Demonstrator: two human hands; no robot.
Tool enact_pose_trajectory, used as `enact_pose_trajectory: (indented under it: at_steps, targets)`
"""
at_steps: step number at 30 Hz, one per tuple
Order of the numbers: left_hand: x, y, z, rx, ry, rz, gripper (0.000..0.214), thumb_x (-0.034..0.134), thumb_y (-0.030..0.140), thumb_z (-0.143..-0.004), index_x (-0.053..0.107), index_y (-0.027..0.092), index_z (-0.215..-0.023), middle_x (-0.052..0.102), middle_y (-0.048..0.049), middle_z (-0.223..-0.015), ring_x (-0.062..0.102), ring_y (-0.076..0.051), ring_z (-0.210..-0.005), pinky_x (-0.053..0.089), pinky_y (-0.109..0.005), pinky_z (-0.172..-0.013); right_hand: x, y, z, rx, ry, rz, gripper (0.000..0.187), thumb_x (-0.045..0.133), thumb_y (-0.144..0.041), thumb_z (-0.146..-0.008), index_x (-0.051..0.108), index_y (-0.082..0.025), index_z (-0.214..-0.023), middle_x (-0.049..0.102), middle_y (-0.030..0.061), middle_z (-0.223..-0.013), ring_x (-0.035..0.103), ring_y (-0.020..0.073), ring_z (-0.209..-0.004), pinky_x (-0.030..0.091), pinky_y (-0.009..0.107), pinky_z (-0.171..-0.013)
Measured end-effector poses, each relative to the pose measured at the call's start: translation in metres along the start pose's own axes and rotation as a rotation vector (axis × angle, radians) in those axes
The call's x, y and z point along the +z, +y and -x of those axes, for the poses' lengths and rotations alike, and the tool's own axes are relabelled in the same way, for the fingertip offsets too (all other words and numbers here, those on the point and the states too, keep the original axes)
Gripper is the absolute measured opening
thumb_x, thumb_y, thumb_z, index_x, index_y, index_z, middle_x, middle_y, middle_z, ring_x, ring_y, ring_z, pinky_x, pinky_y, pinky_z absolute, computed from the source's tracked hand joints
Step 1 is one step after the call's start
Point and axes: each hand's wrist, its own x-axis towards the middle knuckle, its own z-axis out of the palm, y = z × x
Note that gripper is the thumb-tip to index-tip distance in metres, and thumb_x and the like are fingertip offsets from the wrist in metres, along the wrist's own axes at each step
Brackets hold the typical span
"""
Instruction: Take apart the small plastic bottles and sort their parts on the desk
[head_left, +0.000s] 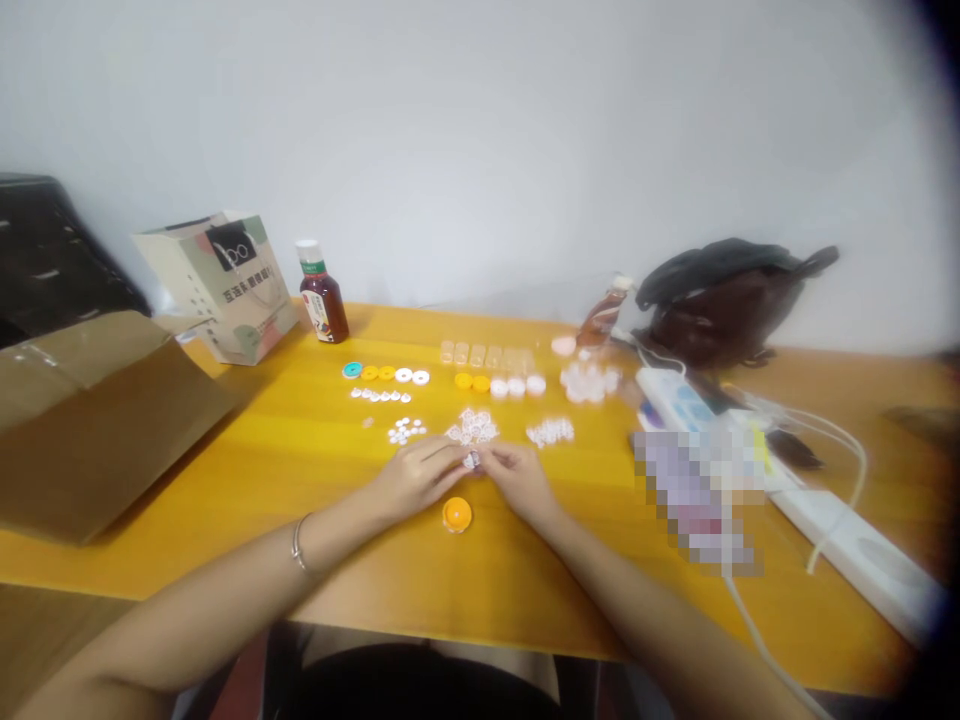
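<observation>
My left hand (416,478) and my right hand (521,482) meet over the yellow table (300,470), fingertips pinched together on a small clear-white plastic piece (472,460). An orange round cap (457,514) lies on the table just below and between my hands. Just beyond my fingers sit small heaps of tiny white and clear parts (472,427), with more heaps (550,432) to the right and some (406,431) to the left. Farther back are rows of round caps in teal, yellow and white (386,374), and another row of yellow and white ones (499,384).
A brown cardboard box (97,420) fills the left edge. A paper bag (217,285) and a dark drink bottle (322,295) stand at the back left. A brown bag (724,300), a second bottle (604,315), white power strips (847,545) and cables crowd the right.
</observation>
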Motion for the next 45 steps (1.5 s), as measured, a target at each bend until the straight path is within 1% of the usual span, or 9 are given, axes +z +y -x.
enact_pose_trajectory:
  at_steps: [6,13,16,19,22,26,32,37,45]
  targets:
    - [-0.005,-0.003,-0.003,-0.022,0.009,0.112,0.021,0.054,0.02,-0.084,0.057,0.015,-0.104,0.065,-0.008,-0.094,0.061,-0.015,-0.085,0.052,-0.029,-0.077,0.002,0.002,-0.002,0.158,0.015,-0.259,0.015,0.064,-0.032,-0.067,0.062,-0.019,-0.074,0.066,-0.0012,-0.063,0.061,0.013,-0.057,0.049,0.027,-0.063]
    - [-0.004,0.0,-0.002,0.108,0.051,0.042,0.026,0.057,0.017,-0.081,0.056,0.015,-0.107,0.066,-0.0088,-0.093,0.062,-0.016,-0.086,0.053,-0.029,-0.075,0.002,0.003,-0.002,0.133,-0.037,-0.232,0.025,0.064,-0.042,-0.07,0.056,-0.018,-0.067,0.06,-0.0029,-0.057,0.055,0.0093,-0.05,0.044,0.023,-0.054]
    - [-0.004,0.001,-0.002,0.113,0.074,0.052,0.025,0.057,0.017,-0.081,0.056,0.016,-0.106,0.066,-0.0082,-0.092,0.062,-0.015,-0.084,0.053,-0.028,-0.073,0.002,0.002,0.0,0.078,-0.043,-0.157,0.029,0.06,-0.046,-0.073,0.054,-0.019,-0.066,0.056,-0.004,-0.053,0.05,0.0092,-0.047,0.041,0.022,-0.051]
    - [-0.006,0.0,-0.002,0.059,0.14,0.085,0.023,0.058,0.018,-0.08,0.058,0.016,-0.103,0.066,-0.0079,-0.09,0.062,-0.015,-0.081,0.053,-0.029,-0.072,-0.004,0.001,0.001,-0.039,0.026,0.033,0.028,0.057,-0.046,-0.077,0.053,-0.02,-0.068,0.054,-0.0034,-0.053,0.049,0.0105,-0.049,0.04,0.023,-0.052]
    - [-0.007,-0.003,-0.001,-0.026,0.211,0.122,0.023,0.06,0.017,-0.078,0.058,0.015,-0.101,0.065,-0.0085,-0.089,0.061,-0.016,-0.082,0.053,-0.031,-0.074,-0.016,0.001,-0.004,-0.107,0.2,0.167,0.026,0.056,-0.044,-0.078,0.055,-0.02,-0.07,0.053,-0.0029,-0.054,0.049,0.0118,-0.052,0.039,0.024,-0.053]
    - [-0.004,-0.008,0.001,-0.182,0.186,0.229,0.024,0.057,0.02,-0.081,0.058,0.015,-0.105,0.064,-0.0093,-0.097,0.061,-0.016,-0.086,0.055,-0.03,-0.075,-0.029,0.002,-0.015,-0.116,0.364,0.219,0.023,0.055,-0.041,-0.077,0.06,-0.019,-0.074,0.058,-0.0004,-0.062,0.052,0.0143,-0.059,0.042,0.027,-0.06]
    - [0.004,-0.01,0.003,-0.398,0.173,0.366,0.026,0.054,0.027,-0.082,0.057,0.016,-0.105,0.065,-0.0073,-0.096,0.064,-0.014,-0.078,0.057,-0.027,-0.07,-0.023,0.01,-0.024,-0.178,0.251,0.362,0.022,0.057,-0.039,-0.075,0.068,-0.021,-0.075,0.064,0.0028,-0.072,0.055,0.0171,-0.066,0.045,0.031,-0.065]
    - [0.005,-0.012,0.004,-0.404,0.175,0.392,0.028,0.056,0.028,-0.08,0.059,0.016,-0.106,0.065,-0.0073,-0.095,0.064,-0.014,-0.078,0.058,-0.028,-0.071,-0.022,0.022,-0.03,-0.22,0.249,0.431,0.019,0.064,-0.039,-0.07,0.07,-0.021,-0.071,0.055,0.0017,-0.067,0.051,0.0163,-0.065,0.043,0.029,-0.062]
    - [0.005,-0.012,0.002,-0.387,0.139,0.396,0.028,0.054,0.026,-0.082,0.06,0.017,-0.107,0.065,-0.0072,-0.095,0.062,-0.013,-0.078,0.056,-0.028,-0.072,-0.024,0.029,-0.034,-0.233,0.245,0.478,0.019,0.064,-0.038,-0.07,0.067,-0.02,-0.075,0.055,0.0021,-0.069,0.051,0.0175,-0.07,0.042,0.031,-0.068]
